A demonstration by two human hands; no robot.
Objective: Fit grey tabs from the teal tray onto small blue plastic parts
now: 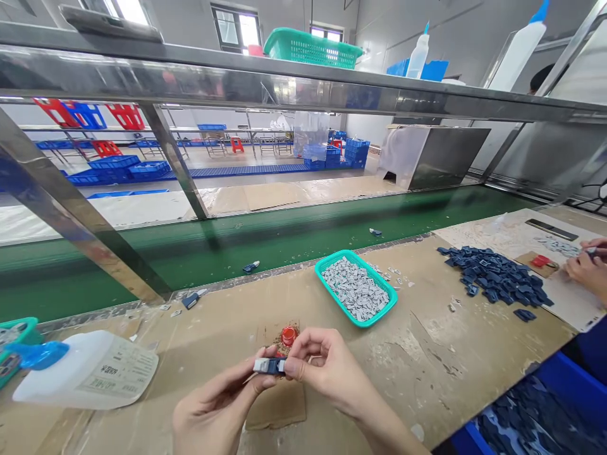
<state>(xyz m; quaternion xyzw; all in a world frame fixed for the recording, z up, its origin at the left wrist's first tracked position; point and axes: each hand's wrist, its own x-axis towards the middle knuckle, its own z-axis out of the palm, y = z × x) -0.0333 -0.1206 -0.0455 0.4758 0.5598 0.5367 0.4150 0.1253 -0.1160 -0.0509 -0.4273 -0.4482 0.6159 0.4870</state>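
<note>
And here we are at the table (417, 385), with the left hand (213, 411) and right hand (327, 370) working together at 6 o'clock! The fingers (296, 370) of both hands are closed in a tight pinch on a small blue-and-white plastic piece (269, 365), gripping it from either end, with the white end to the left. Just above, at 12 o'clock from that piece, sits a red cap (288, 336) on a scrap of cardboard (277, 404). Over at 1 o'clock, a teal tray (355, 287) is heaped with little grey-white pieces, and further out at 2 o'clock lies a big pile of dark blue pieces (493, 275). At 9 o'clock, a white glue bottle (85, 373) with a blue nozzle lies on its side. Beyond the table edge runs a green conveyor belt (190, 268), carrying a few stray blue pieces. Far off at 3 o'clock, another person's hand (585, 268) works at the table, while a blue crate (535, 411) of dark pieces sits at 4 o'clock!
</note>
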